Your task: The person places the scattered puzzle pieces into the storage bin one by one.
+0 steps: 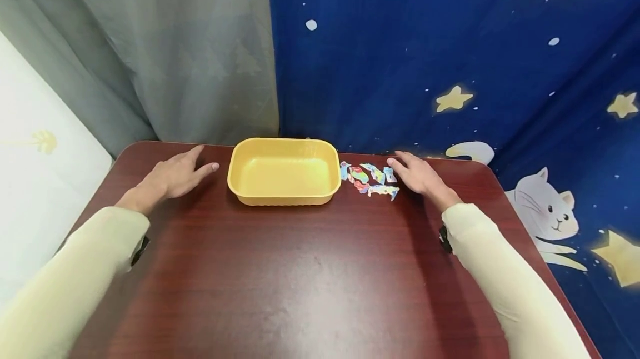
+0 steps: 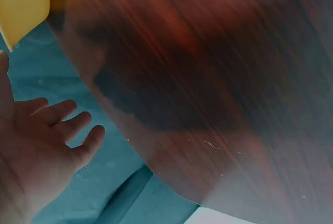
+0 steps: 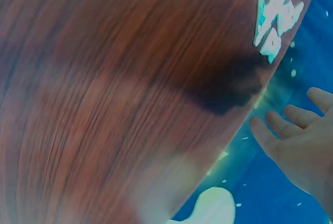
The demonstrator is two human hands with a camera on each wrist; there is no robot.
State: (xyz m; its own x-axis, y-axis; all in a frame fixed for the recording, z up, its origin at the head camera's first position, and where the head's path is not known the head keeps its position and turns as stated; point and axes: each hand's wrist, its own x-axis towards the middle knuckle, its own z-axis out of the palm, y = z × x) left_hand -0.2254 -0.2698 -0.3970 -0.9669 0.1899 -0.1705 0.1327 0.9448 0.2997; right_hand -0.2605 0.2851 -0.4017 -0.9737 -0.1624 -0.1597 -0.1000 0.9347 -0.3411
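Note:
My left hand [image 1: 172, 176] hovers over the table's far left part, fingers relaxed and holding nothing. To its right, a short gap away, sits a yellow rectangular plastic basin [image 1: 284, 201], whose inside shows only its bare bottom. Several torn, colourful scraps [image 1: 359, 174] lie flat at the basin's right side, near the far edge. Just right of those scraps is my right hand [image 1: 417, 174], its fingers loose and nothing in them. In the left wrist view the left hand [image 2: 47, 146] has spread fingers; the right wrist view shows the right hand [image 3: 299, 135] similarly relaxed, apart from the scraps [image 3: 278, 18].
The dark red wood-grain table [image 1: 300, 270] has rounded far corners. Behind it hang a grey curtain [image 1: 200, 59] and a blue curtain [image 1: 370, 70] with stars and a cat print. A white cloth [image 1: 40, 153] is at the left.

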